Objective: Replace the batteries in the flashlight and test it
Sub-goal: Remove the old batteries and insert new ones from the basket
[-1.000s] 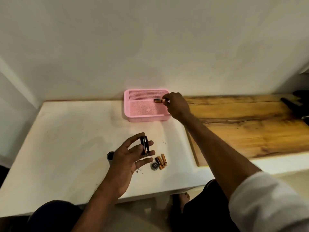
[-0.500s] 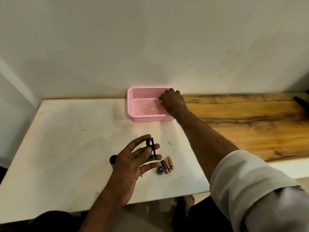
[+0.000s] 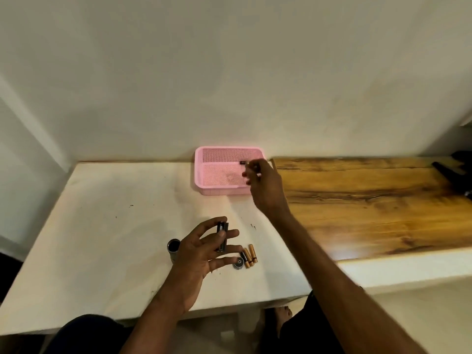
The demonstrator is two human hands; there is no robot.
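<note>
My left hand (image 3: 204, 251) holds a black battery holder (image 3: 222, 236) upright between thumb and fingers, above the white table (image 3: 102, 238). The dark flashlight body (image 3: 173, 249) sits just left of that hand. Its round tail cap (image 3: 238, 263) and a few orange batteries (image 3: 249, 256) lie just right of it. My right hand (image 3: 263, 180) is blurred and reaches over the right side of the pink basket (image 3: 217, 191). Its curled fingertips are at a small dark battery (image 3: 242, 163) by the basket's back wall. Blur hides whether they pinch it.
The basket stands against the wall at the back of the table. A wooden board (image 3: 370, 200) adjoins the table on the right, with a dark object (image 3: 454, 175) at its far right end. My knees and a foot show below the table's front edge.
My right hand was lower inside the basket half a second ago and has since lifted and drawn slightly back. The battery stays at the same spot in the basket. My left hand keeps its hold.
</note>
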